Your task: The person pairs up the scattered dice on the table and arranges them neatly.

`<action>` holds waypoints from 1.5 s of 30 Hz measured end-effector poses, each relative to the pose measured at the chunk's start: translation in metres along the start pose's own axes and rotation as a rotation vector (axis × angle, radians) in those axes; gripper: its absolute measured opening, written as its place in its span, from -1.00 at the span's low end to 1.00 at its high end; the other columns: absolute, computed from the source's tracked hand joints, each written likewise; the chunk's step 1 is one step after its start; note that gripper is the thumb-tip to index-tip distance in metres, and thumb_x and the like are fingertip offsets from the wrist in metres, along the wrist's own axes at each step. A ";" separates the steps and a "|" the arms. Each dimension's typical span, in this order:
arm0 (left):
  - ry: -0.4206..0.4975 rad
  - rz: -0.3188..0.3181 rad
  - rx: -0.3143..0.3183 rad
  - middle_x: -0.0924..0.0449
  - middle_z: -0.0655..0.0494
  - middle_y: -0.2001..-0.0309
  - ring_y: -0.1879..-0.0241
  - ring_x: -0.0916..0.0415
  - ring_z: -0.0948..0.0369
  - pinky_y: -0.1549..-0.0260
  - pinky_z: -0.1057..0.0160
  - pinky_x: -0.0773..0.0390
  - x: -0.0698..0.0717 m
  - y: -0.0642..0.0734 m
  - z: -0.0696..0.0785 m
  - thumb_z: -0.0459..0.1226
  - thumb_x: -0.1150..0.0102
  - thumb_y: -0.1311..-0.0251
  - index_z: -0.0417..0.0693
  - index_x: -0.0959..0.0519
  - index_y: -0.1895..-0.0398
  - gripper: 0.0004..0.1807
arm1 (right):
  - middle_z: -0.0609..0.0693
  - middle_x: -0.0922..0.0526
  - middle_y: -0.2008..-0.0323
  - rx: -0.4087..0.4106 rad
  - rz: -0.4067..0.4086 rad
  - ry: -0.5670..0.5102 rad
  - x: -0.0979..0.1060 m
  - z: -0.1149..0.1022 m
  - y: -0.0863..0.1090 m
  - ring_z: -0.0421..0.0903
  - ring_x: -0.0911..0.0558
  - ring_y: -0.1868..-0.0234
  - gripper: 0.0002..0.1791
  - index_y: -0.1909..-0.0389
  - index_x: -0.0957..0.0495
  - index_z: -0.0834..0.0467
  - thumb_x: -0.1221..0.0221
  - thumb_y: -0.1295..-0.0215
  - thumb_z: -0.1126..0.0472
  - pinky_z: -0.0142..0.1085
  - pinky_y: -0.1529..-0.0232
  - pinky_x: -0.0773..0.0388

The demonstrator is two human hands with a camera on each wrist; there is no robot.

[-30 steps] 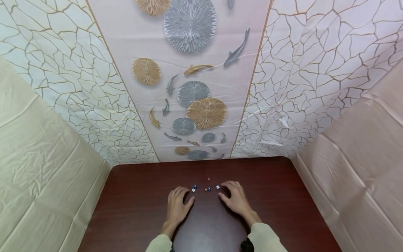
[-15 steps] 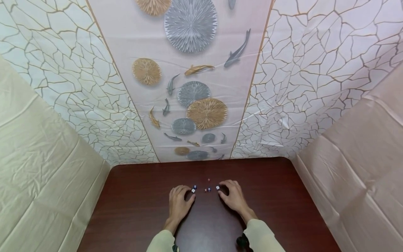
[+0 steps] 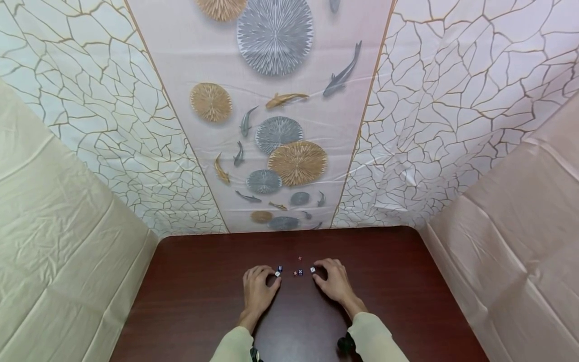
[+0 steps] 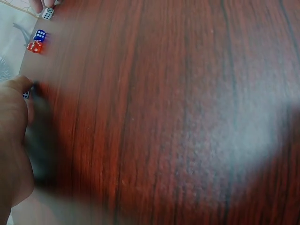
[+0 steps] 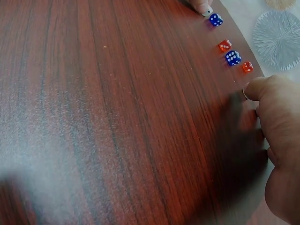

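white dice [image 3: 312,270] | left hand [image 3: 259,290] pinches one | right hand [image 3: 336,283] another

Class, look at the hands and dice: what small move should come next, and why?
Probably lift the left-hand white die straight up: the left hand appears to pinch it, and a blue die sits close beside it, which dragging might nudge.

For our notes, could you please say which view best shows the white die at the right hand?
The left wrist view: the white die shows its pips clearly. The head view shows it tiny; in the right wrist view, the right hand hides most or all of it.
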State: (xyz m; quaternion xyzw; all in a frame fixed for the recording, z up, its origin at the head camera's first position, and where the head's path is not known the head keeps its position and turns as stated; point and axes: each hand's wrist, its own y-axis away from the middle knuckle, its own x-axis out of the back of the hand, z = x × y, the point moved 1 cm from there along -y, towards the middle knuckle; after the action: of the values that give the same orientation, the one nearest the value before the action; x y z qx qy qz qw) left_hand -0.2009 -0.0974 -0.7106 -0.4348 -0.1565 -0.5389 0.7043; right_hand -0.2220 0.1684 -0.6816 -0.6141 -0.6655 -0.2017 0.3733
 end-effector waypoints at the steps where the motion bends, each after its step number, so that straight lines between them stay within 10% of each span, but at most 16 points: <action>1: 0.000 -0.001 0.005 -0.86 0.03 0.02 -0.14 -0.72 -0.10 -0.41 -0.37 -0.47 0.000 0.000 0.000 -0.23 -0.73 -0.16 -0.06 -0.85 0.18 -0.77 | 0.13 -0.82 -0.17 -0.002 -0.006 0.000 0.000 0.000 0.000 0.22 -0.67 -0.27 -0.63 -0.20 -0.79 0.20 -0.52 -0.41 0.27 0.25 -0.41 -0.49; 24: 0.027 -0.012 0.006 -0.86 0.03 0.00 -0.15 -0.72 -0.09 -0.43 -0.37 -0.43 0.002 0.005 -0.002 -0.29 -0.70 -0.15 -0.06 -0.85 0.25 -0.83 | 0.13 -0.79 -0.19 -0.105 -0.001 -0.085 -0.006 0.003 -0.002 0.18 -0.61 -0.24 -0.62 -0.18 -0.81 0.16 -0.55 -0.38 0.24 0.16 -0.31 -0.35; 45: 0.023 -0.011 -0.150 -0.84 0.18 0.10 -0.01 -0.76 0.07 -0.21 -0.26 -0.59 0.015 0.025 0.017 -0.27 -0.75 -0.06 0.05 -0.82 0.29 -0.78 | 0.10 -0.77 -0.12 -0.121 0.014 -0.123 -0.012 0.009 -0.004 0.16 -0.60 -0.25 -0.72 -0.07 -0.85 0.11 -0.55 -0.37 0.26 0.14 -0.33 -0.29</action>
State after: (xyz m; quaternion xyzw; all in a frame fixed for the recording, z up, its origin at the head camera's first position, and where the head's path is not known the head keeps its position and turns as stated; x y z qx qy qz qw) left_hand -0.1685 -0.0923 -0.7017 -0.4792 -0.1101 -0.5579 0.6686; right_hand -0.2285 0.1662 -0.6953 -0.6514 -0.6695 -0.2005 0.2953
